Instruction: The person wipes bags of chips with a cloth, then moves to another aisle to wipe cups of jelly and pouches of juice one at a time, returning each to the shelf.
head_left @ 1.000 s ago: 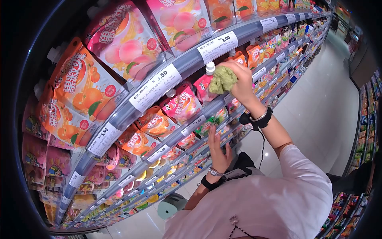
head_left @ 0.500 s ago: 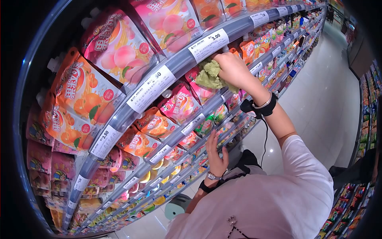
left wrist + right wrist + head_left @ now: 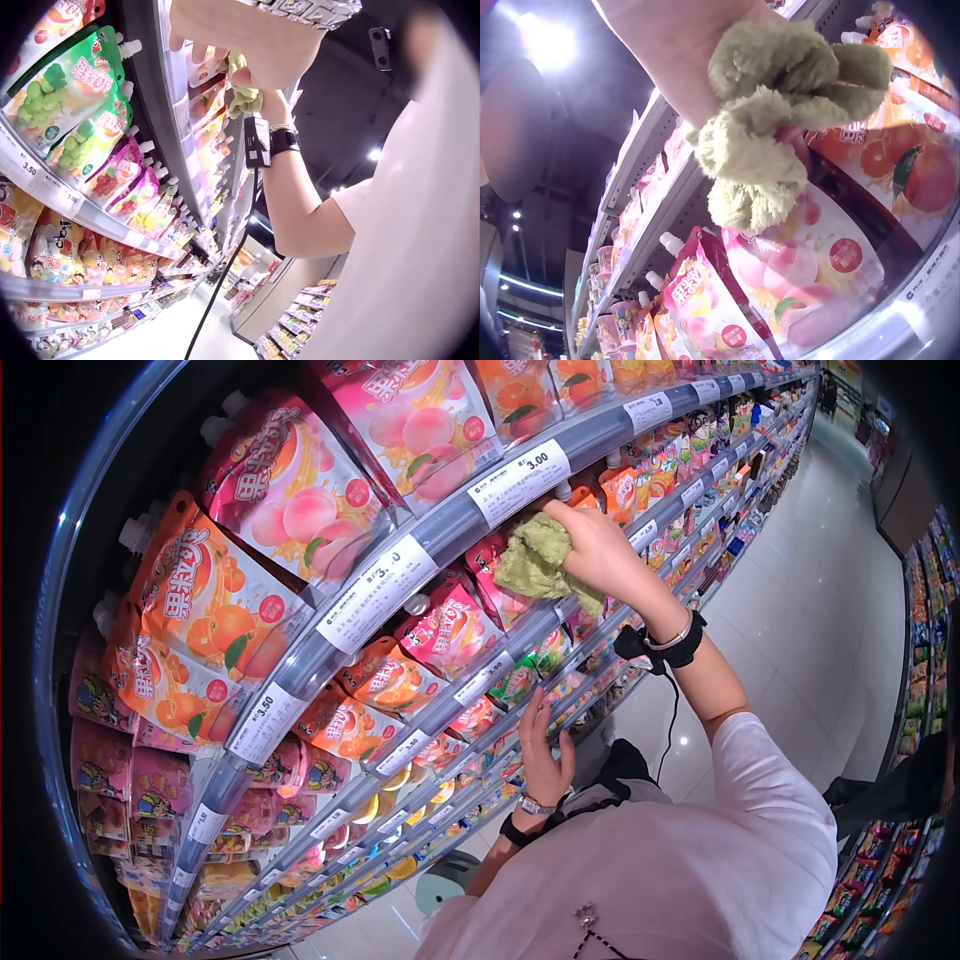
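My right hand (image 3: 604, 555) grips a fluffy green cloth (image 3: 536, 557) at the second shelf, just under the 3.00 price label. In the right wrist view the cloth (image 3: 757, 142) lies bunched over the top of a peach pouch (image 3: 802, 262), beside an orange pouch (image 3: 907, 157). My left hand (image 3: 545, 756) is held lower, near the shelf edges, its fingers extended and nothing in it. From the left wrist view, the left hand (image 3: 247, 41) is beside the shelf fronts, with the green cloth (image 3: 244, 90) beyond it.
Large peach pouches (image 3: 300, 495) and orange pouches (image 3: 215, 605) stand on the top shelf behind a curved rail with price labels (image 3: 378, 592). A tiled aisle (image 3: 770, 610) runs along the right, with another stocked shelf (image 3: 925, 630) beyond. A pale green bin-like object (image 3: 437, 890) stands below.
The cloth and right hand have moved left and inward among the pouches, then shifted slightly. The pouch with the white cap is now covered. The left hand has hardly moved.
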Available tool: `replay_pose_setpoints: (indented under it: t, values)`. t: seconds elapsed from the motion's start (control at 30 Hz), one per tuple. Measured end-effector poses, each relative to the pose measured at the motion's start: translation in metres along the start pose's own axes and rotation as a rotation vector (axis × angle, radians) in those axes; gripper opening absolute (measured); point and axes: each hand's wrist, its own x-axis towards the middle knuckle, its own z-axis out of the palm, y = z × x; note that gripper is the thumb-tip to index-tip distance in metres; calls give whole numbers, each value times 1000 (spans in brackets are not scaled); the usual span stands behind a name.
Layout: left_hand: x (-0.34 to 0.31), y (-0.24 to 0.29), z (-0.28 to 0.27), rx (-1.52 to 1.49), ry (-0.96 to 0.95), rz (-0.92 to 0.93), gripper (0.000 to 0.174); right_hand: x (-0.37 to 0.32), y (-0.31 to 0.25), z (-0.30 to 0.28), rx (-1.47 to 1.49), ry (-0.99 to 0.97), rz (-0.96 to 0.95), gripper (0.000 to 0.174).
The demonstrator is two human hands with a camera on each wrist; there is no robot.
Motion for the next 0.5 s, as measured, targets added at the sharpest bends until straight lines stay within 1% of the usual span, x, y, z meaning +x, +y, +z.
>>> replay_pose_setpoints:
  t: [0.03, 0.1, 0.13, 0.2, 0.23, 0.27, 0.33, 0.4, 0.47, 0.5]
  values:
    - [2, 2, -1, -2, -6, 0, 54, -3, 0, -3, -2, 1, -1, 44]
    - [8, 4, -1, -12, -11, 8, 55, -10, 2, -11, 155, 109, 11, 40]
    - [9, 5, -2, -5, -8, 3, 55, -16, 1, -16, 148, 113, 12, 40]
    - [8, 7, -3, -2, -13, 1, 55, -30, -2, -25, 357, 259, 63, 30]
    - [8, 7, -3, -23, 2, 2, 54, -39, 2, -28, 347, 288, 135, 27]
    - [9, 6, -3, -44, 19, 5, 52, -48, 9, -30, 345, 293, 133, 27]
    - [8, 5, -4, -27, 17, 10, 53, -67, 28, -30, 357, 317, 260, 28]
    - [6, 7, -2, -11, 13, 12, 53, -85, 38, -28, 312, 347, 294, 29]
    - [7, 6, -4, 26, -62, -27, 53, -104, 45, -26, 244, 413, 333, 31]
    - [-3, -2, 2, -38, -32, -41, 53, -110, 50, -19, 232, 438, 324, 33]
